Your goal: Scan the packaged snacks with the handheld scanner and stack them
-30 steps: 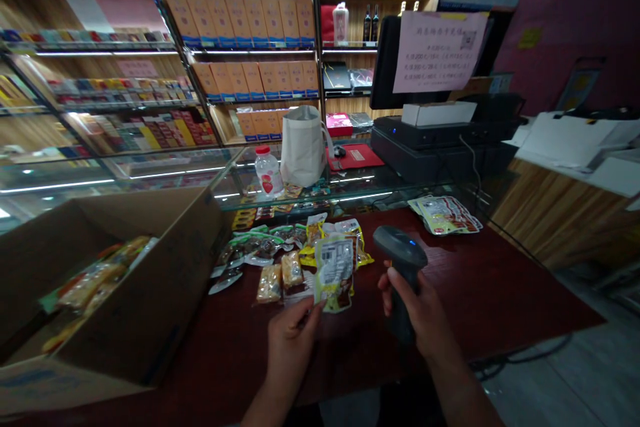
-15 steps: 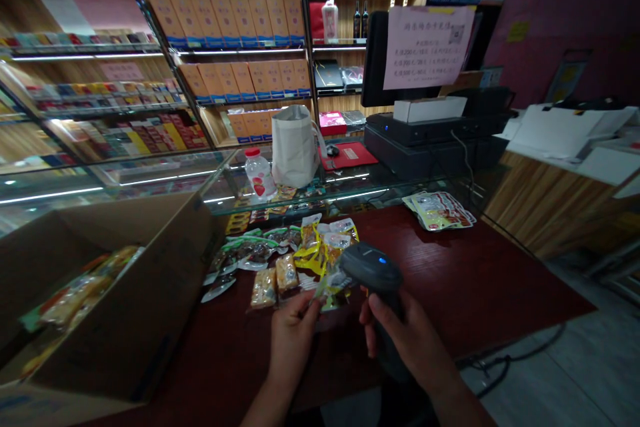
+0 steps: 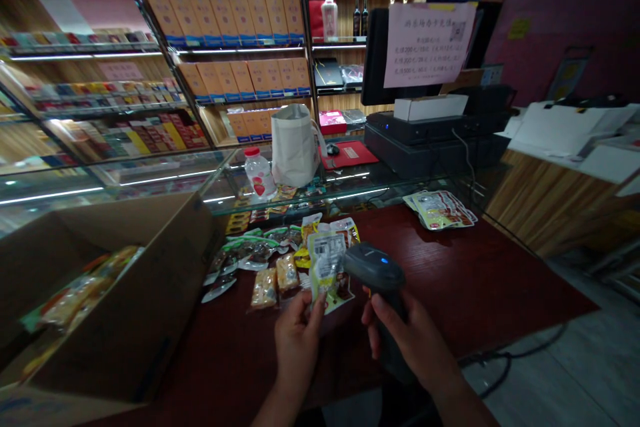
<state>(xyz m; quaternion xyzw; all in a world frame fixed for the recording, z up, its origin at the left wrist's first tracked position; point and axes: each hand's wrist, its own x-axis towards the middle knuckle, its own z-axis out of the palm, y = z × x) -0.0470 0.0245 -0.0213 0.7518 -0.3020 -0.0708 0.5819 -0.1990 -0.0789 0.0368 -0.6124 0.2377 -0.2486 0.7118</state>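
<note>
My left hand (image 3: 299,333) pinches the lower edge of a snack packet (image 3: 326,255), holding it up with its printed barcode side towards me. My right hand (image 3: 407,330) is wrapped round the handle of a dark barcode scanner (image 3: 376,268). The scanner's head, with a blue light on top, points left at the packet from close by. Behind the packet lie yellow snack bags (image 3: 303,257), partly hidden by it. Two wrapped blocks of puffed snack (image 3: 264,288) rest left of it, beside several clear packets with green edges (image 3: 250,250).
An open cardboard box (image 3: 165,267) with packets inside stands at the left. More flat snack packets (image 3: 440,209) lie at the table's back right. Beyond the table are a bottle (image 3: 260,175), a white bag (image 3: 294,147) and a monitor (image 3: 376,60) on the glass counter.
The packet in my left hand has turned from nearly edge-on to facing me, its barcode now visible. The scanner has shifted only slightly to the right.
</note>
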